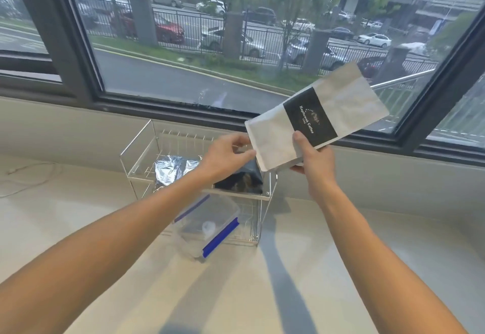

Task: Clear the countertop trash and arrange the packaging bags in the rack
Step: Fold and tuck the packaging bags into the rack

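Coffee bag (319, 117) — white, with a black label band across its middle — is held in the air above the clear rack (147, 134), at about 2 o'clock from it, and it is tilted so that its far end points up toward the window (199, 32). The right hand (313, 162) holds the bag at its lower edge: the thumb lies on the front face next to the label, and the other fingers are curled under the back side, so this grip is pinching the bag. The left hand (227, 156) is just beside the bag's lower left corner, at 9 o'clock from the right hand; its thumb and fingers are bent toward that corner and seem to touch it, but I cannot tell if they really hold it. Below the left hand, a dark bag (242, 183) stands in the upper level of the rack, and a silver foil bag (170, 169) lies at 9 o'clock from the dark one, in the same level. A transparent bag with a blue zip strip (210, 224) lies half in the lower level and half out on the pale table (341, 268). A thin white cable (29, 179) lies on the table far at 9 o'clock.
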